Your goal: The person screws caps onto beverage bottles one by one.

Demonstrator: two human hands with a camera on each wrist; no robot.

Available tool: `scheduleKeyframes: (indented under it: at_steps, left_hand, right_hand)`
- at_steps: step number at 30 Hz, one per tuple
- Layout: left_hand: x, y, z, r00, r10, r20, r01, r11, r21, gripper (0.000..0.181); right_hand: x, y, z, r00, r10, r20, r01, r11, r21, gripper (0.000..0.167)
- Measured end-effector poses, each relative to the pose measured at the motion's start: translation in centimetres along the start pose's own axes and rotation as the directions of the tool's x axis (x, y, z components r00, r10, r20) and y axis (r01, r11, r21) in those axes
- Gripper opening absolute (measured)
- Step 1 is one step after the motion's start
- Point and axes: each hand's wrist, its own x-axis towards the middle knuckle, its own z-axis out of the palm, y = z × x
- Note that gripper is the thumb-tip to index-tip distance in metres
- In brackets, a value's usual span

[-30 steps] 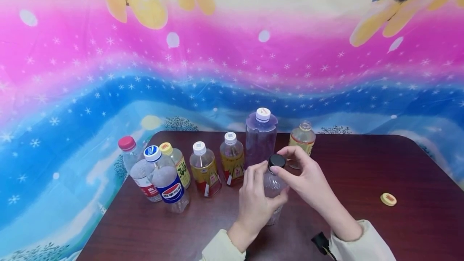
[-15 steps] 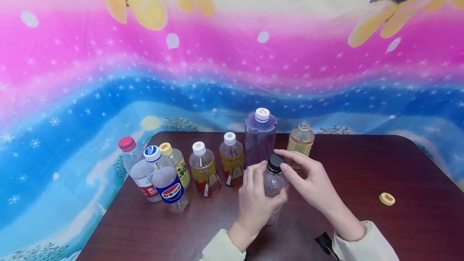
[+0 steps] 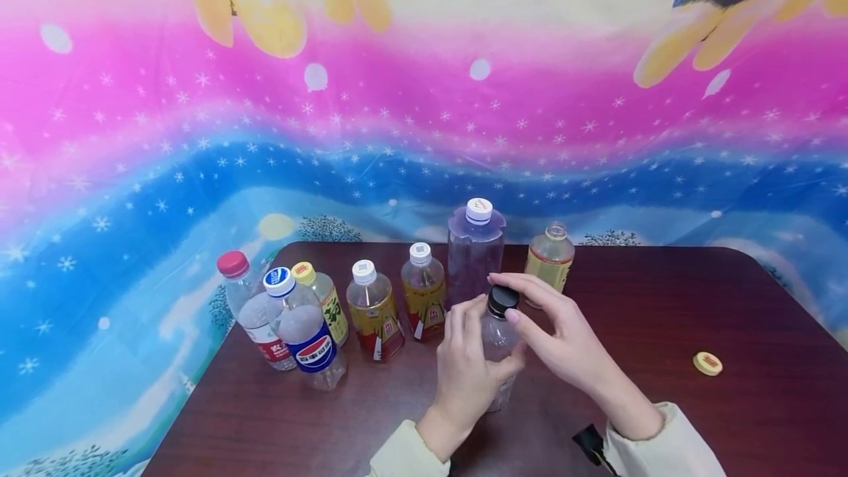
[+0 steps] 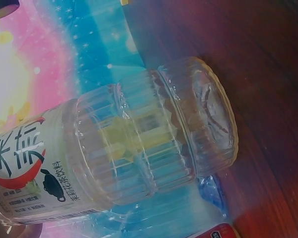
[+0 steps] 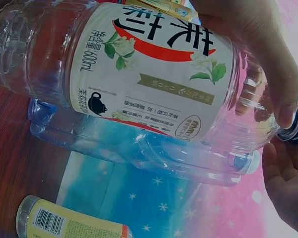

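Observation:
My left hand (image 3: 467,366) grips a clear ribbed plastic bottle (image 3: 498,337) around its upper body and holds it upright. A black bottle cap (image 3: 503,301) sits on its neck. The fingers and thumb of my right hand (image 3: 563,333) curl around this cap, the thumb on the near side and the index finger reaching over the far side. In the right wrist view the bottle's white label (image 5: 154,69) shows large black characters and white flowers. Its ribbed base (image 4: 213,116) appears in the left wrist view; whether it touches the table cannot be told.
On the dark wooden table (image 3: 662,300), several capped bottles stand left, including a Pepsi bottle (image 3: 308,337). A large purplish bottle (image 3: 475,249) is behind my hands, beside an uncapped yellow-labelled bottle (image 3: 550,256). A loose yellow cap (image 3: 707,364) lies at right.
My right hand's fingers have shifted around the black cap, the thumb moving off its front to the right and the index finger farther left over it. My left hand and the bottle have barely moved.

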Motion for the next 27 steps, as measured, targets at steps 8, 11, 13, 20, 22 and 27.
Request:
scheduleKeyframes:
  at_steps: [8,11,13,20,22,27]
  left_hand:
    - [0.05,0.11,-0.14,1.0,-0.009,0.001,0.009,1.0,0.002,0.067]
    - [0.01,0.1,-0.14,1.0,-0.01,0.0,0.01,1.0,0.002,0.066]
    - [-0.01,0.09,-0.1,1.0,-0.015,0.006,0.015,1.0,0.0,0.066]
    - [-0.05,0.08,0.02,1.0,-0.026,0.016,0.026,1.0,-0.005,0.066]
    - [-0.04,0.11,-0.01,0.999,-0.032,0.021,0.032,0.999,-0.008,0.066]
    - [-0.07,0.16,-0.07,0.999,-0.046,0.027,0.046,0.999,-0.017,0.068]
  right_hand:
    - [0.14,0.08,0.05,1.0,0.008,-0.008,-0.008,1.0,-0.018,0.037]
    - [0.24,-0.01,0.08,0.999,0.034,-0.008,-0.034,0.999,-0.009,0.036]
    - [0.32,-0.11,0.09,0.999,0.049,-0.011,-0.049,0.999,0.001,0.036]
    - [0.56,-0.43,0.17,0.994,0.088,-0.059,-0.089,0.996,-0.009,0.038]
    - [0.63,-0.45,0.22,0.99,0.12,-0.074,-0.121,0.993,-0.008,0.037]
    - [0.69,-0.55,0.36,0.978,0.187,-0.092,-0.188,0.982,-0.003,0.038]
